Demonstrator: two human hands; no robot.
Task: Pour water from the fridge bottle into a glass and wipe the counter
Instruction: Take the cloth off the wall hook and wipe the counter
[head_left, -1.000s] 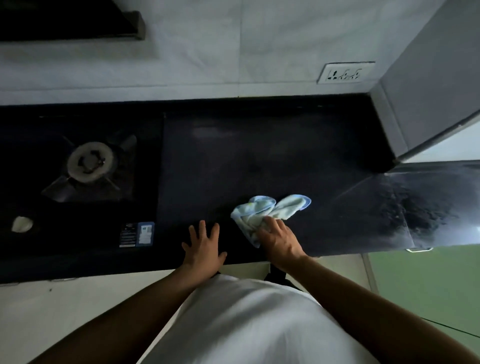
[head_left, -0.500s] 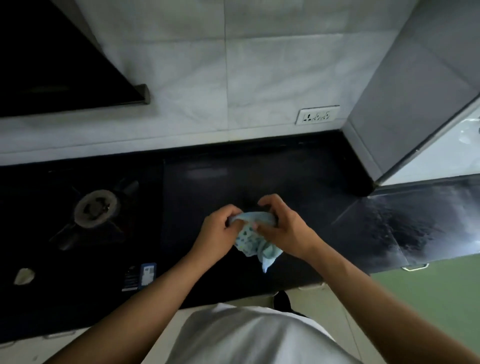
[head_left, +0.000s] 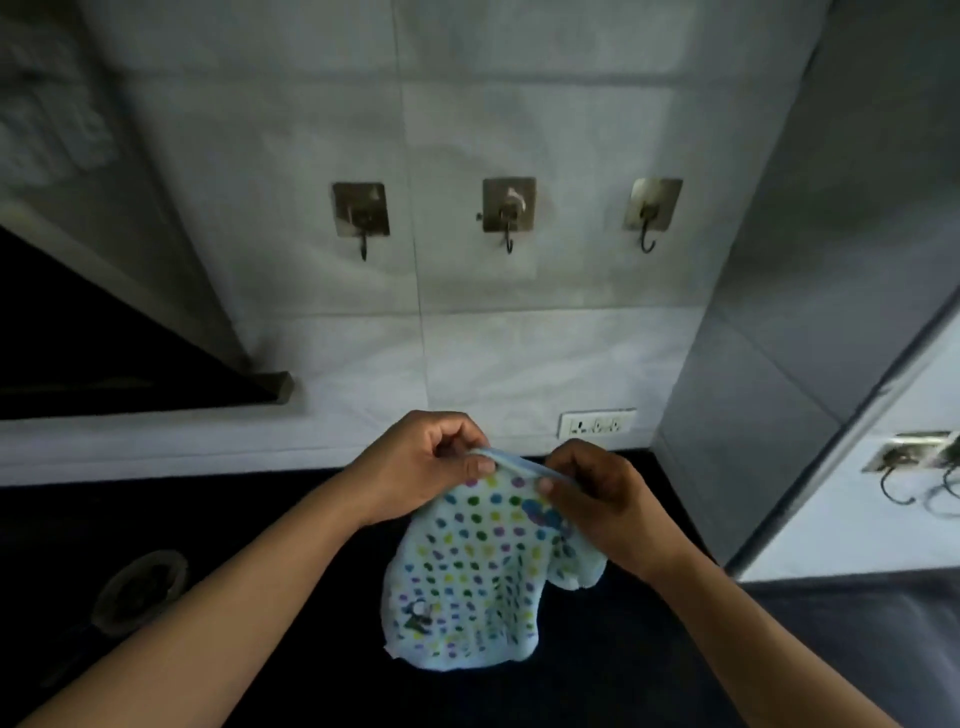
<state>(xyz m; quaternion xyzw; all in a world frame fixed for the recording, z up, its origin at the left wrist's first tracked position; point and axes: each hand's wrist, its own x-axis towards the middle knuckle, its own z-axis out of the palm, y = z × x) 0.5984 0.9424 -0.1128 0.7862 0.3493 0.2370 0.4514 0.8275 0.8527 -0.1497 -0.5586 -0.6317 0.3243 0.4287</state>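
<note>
A light blue cloth (head_left: 467, 577) with coloured dots hangs spread out in the air above the dark counter (head_left: 311, 675). My left hand (head_left: 421, 462) pinches its top edge on the left, and my right hand (head_left: 592, 493) pinches the same edge on the right. The two hands are close together, raised in front of the white tiled wall. No bottle or glass is in view.
Three metal wall hooks (head_left: 508, 213) hang on the tiles above my hands. A socket plate (head_left: 596, 425) sits low on the wall. A dark hood (head_left: 104, 353) juts out at left, a stove burner (head_left: 140, 587) lies lower left, and a grey cabinet side (head_left: 810, 312) stands at right.
My right hand pressed the bunched cloth on the counter, then both hands took it up. The cloth now hangs unfolded between them, and my view has tilted up to the wall hooks.
</note>
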